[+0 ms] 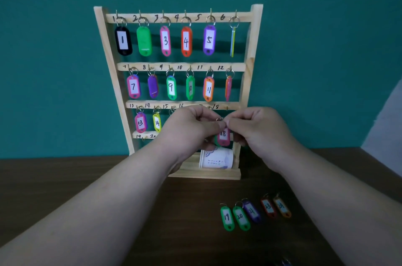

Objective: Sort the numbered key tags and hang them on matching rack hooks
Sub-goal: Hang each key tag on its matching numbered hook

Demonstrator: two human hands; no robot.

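- Fingers (230, 123) of the right hand (256, 128) are curled in, with thumb and forefinger pinching the metal ring (220, 119). The left hand (191, 126) meets them from the other side, its fingers bent round the top of tag 18 (223, 136).
- Tag 18 is pink with a white label and hangs straight down just below both sets of fingertips, in front of the rack (102, 48). A green edge shows right behind it; I cannot tell whether that is a second tag held in the left hand.
- Hook 18 (226, 108) is bare and sits just above the right knuckles.
- The tag looks light, with a stiff, smooth plastic body that would swing freely under its ring.
- The ring is thin, hard wire that gives little to grip, so it could twist or slip between the fingertips.
- The ring's side is probably the best place to hold, since that leaves its top arc open for the hook. Holding the plastic body would let the ring flop.
- The wooden rack seems light and free-standing, so a gentle push at the hook is wise.
- Loose tags (240, 217) lie on the table (108, 189), well below the fingers and to their right.
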